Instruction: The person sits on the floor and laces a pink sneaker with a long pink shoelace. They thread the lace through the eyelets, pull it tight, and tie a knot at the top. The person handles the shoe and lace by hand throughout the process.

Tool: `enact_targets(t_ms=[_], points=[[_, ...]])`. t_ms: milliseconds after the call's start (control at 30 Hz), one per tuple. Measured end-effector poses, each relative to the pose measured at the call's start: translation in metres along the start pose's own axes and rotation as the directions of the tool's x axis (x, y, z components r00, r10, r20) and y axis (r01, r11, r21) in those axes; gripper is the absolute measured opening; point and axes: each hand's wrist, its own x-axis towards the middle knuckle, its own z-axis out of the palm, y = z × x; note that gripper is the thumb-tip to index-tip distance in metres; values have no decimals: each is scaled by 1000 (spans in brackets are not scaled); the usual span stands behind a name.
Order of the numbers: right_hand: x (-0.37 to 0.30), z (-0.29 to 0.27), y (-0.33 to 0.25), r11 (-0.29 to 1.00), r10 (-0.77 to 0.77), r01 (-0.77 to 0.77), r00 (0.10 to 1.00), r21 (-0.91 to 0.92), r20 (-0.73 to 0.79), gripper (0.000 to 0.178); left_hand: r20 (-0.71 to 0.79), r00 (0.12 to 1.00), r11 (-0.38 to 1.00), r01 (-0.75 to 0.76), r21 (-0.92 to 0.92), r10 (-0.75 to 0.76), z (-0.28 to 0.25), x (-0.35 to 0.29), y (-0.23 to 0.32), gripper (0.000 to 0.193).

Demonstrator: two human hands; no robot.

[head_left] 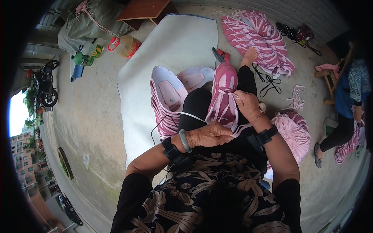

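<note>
1. The left hand (211,134) sits at the near end of the shoe, thumb and fingers pinching a pale lace (241,129).
2. The right hand (248,105) is at the right edge of the shoe, farther off than the left; its thumb and forefinger pinch a lace strand by the lacing.
3. The pink shoe (224,79) lies on the person's lap, toe pointing far, with pale lace across its front.
4. A green bangle (185,140) rings the left wrist; each forearm wears a black band.
5. Just left of the lap stands a stack of pink uppers (158,104), pale linings showing; more linings show beyond the knee.
6. A white sheet (136,70) spreads on the ground to the left and far side.
7. Far right lies a heap of uppers (256,39), with a black cord (268,81) near it.
8. Nearer, on the right, is a bundle of pink laces (291,136).
9. At the far right edge is another person (355,85), partly in shadow.
10. Far left are a red-capped jug (126,46) and a green bottle (79,59).
</note>
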Motion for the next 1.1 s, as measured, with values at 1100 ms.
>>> enact_targets(t_ms=[1100], points=[[45, -29, 21, 23, 207, -827, 553, 562, 807, 9, -141, 975, 951, -125, 282, 170, -8, 18, 4, 14]])
